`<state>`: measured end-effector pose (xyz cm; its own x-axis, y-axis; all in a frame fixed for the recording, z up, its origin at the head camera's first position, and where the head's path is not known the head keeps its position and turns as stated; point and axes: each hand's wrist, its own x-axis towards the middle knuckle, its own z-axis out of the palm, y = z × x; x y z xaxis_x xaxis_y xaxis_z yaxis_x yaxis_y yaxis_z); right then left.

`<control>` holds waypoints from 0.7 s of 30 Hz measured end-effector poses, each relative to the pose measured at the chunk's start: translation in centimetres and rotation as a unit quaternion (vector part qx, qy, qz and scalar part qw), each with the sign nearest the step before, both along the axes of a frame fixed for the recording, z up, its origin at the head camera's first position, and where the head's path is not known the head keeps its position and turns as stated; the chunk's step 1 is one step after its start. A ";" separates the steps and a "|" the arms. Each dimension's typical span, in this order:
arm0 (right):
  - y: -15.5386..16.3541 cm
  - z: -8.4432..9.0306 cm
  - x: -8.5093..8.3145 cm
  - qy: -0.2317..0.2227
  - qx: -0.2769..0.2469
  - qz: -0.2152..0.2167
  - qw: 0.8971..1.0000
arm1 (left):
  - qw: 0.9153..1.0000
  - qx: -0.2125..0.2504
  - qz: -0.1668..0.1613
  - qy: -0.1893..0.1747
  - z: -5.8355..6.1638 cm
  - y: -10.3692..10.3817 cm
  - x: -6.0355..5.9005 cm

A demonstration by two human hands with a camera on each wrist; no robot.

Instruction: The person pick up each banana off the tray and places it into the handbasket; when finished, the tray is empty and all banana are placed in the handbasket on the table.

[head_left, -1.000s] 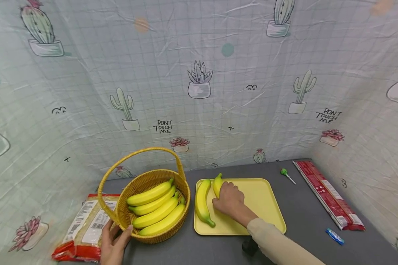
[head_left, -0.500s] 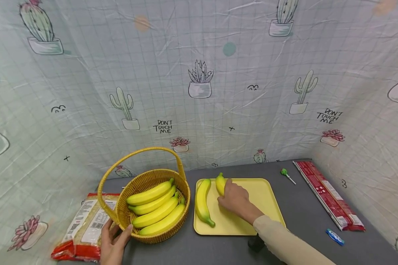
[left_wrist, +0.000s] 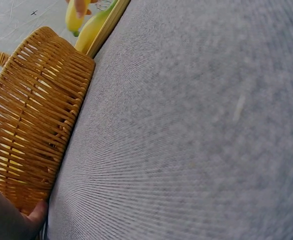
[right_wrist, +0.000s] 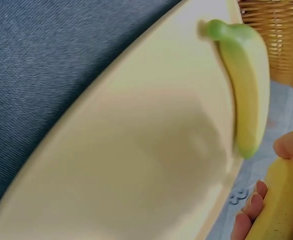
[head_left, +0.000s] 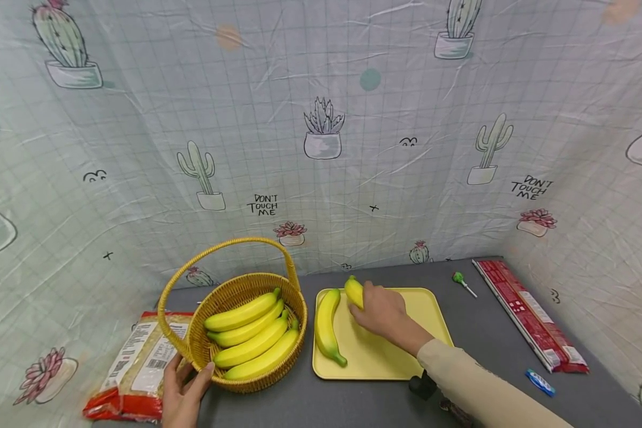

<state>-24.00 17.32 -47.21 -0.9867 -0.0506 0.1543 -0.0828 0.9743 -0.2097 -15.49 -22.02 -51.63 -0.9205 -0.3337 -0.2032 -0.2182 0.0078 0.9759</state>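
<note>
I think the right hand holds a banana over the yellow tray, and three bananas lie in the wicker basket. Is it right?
Not quite: the wicker basket holds four bananas, as the head view shows. The right hand does hold a banana over the yellow tray.

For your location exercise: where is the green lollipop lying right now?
In the head view, the green lollipop lies on the grey table at the far right, between the yellow tray and the long red packet.

Basket (head_left: 246, 321) left of tray (head_left: 422, 309)
</note>
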 end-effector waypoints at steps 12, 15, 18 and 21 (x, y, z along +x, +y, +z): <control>-3.2 4.2 1.2 0.001 0.049 0.069 0.996 | 1.000 -0.005 0.000 -0.011 0.0 0.0 0.0; -4.4 5.4 1.4 -0.002 0.050 0.097 0.994 | 1.000 -0.010 0.001 -0.018 -0.1 0.0 -0.1; -5.7 6.7 1.6 0.003 0.054 0.134 0.990 | 1.000 -0.010 0.002 -0.017 -0.1 0.0 -0.1; -6.8 7.9 1.6 0.003 0.059 0.164 0.985 | 1.000 -0.011 0.003 -0.013 -0.1 0.0 -0.1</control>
<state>-22.43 10.55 -39.33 -0.9133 -0.3846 0.1338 -0.3981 0.9124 -0.0947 -15.58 -22.02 -51.70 -0.9127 -0.3444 -0.2202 -0.2443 0.0277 0.9693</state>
